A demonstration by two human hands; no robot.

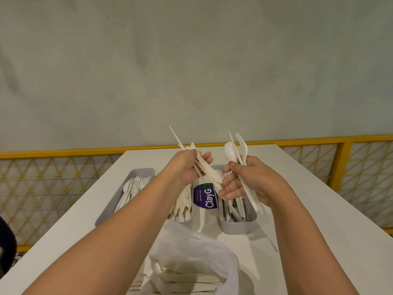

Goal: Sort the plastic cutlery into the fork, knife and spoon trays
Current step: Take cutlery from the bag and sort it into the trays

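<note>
We see a plastic bag (191, 258) nearest on the white surface (308, 209). Grey trays (236, 227) of cutlery lie beyond, our forearms blocking parts. Left hand (187, 167) fingers pinch several pieces (209, 175). Right hand (253, 182) grips spoon (229, 151) and fork (242, 143) above them. Yellow railing (63, 154) far.

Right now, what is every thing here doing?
left hand, grips a cutlery bunch
right hand, grips a spoon, a fork and more
left tray, part full, forks showing
middle tray, part full, half hidden by the arm
right tray, part full
plastic bag, open and crumpled
</note>
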